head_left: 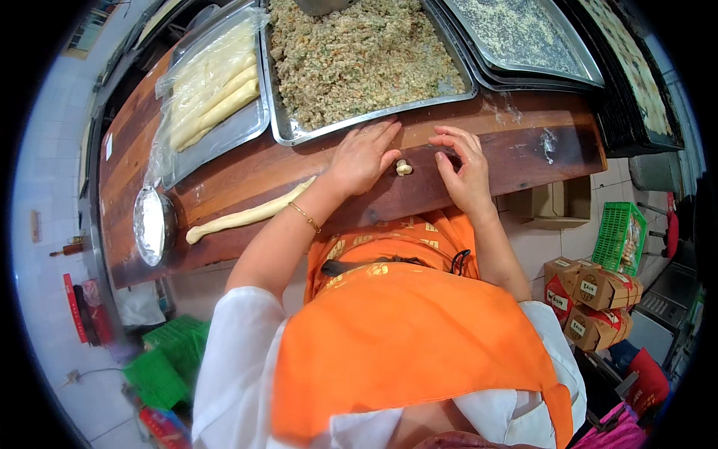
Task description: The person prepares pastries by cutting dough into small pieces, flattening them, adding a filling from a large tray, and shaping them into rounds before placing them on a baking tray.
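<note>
A small lump of pale dough lies on the wooden table between my two hands. My left hand rests low over the wood, fingers stretched toward the tray rim, thumb pointing at the lump. To the right of the lump, my right hand is held with its fingers loosely curved and apart, nothing in it. A long rope of dough lies on the table, its far end partly behind my left wrist. Just beyond my hands stands a metal tray heaped with crumbly, speckled filling.
Thick dough rolls lie under plastic film on a tray at the left. A metal bowl of white flour stands near the table's left edge. Stacked trays occupy the back right. Cardboard boxes and a green crate are beyond the right side.
</note>
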### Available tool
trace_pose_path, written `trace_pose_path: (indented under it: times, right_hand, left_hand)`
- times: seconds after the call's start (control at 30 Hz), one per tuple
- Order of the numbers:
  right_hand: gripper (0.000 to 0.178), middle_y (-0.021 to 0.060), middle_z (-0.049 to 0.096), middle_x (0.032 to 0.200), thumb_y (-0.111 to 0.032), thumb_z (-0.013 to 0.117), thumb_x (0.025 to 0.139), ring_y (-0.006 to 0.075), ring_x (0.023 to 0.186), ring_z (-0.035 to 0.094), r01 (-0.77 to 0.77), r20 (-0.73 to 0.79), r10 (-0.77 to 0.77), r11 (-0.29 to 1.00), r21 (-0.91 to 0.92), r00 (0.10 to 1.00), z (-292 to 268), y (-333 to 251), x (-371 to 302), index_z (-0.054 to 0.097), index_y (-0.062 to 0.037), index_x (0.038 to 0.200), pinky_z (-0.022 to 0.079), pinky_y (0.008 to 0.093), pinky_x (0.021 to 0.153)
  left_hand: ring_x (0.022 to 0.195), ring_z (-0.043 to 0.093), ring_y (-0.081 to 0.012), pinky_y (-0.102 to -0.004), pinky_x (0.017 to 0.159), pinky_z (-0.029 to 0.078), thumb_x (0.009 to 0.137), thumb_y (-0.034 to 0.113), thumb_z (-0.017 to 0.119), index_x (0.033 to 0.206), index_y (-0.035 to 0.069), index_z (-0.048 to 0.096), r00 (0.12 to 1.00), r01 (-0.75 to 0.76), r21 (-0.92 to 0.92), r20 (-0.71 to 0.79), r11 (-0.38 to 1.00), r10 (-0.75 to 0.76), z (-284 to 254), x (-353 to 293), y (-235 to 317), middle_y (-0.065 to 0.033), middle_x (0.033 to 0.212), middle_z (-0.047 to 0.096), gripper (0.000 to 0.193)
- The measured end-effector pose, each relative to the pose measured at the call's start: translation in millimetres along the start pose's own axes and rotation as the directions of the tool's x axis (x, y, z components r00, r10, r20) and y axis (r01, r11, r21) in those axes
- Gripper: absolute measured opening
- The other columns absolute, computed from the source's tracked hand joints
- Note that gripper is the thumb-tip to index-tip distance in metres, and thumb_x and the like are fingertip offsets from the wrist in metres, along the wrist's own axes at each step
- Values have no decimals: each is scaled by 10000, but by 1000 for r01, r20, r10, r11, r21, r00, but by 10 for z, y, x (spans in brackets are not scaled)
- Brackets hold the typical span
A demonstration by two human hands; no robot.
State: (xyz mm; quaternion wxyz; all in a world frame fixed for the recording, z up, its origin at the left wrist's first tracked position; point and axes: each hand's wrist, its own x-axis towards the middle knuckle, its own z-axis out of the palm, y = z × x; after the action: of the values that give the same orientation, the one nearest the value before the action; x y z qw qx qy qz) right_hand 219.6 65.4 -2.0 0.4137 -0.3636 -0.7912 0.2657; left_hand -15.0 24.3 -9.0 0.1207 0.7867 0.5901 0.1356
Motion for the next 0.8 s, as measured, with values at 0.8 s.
trace_pose_path:
  times: [0.8]
  right_hand:
    - [124, 121, 680, 1108, -11, 640, 855, 332, 1044, 620, -31, 99, 26, 998, 52, 995, 78, -141, -123, 701, -52, 955, 503, 400, 887]
  left_hand:
    - [1168, 545, -401, -457, 972, 461, 804, 321, 801, 1361, 36, 485, 967, 34, -60, -249, 998, -48, 19, -600, 219, -209, 1274, 564, 701]
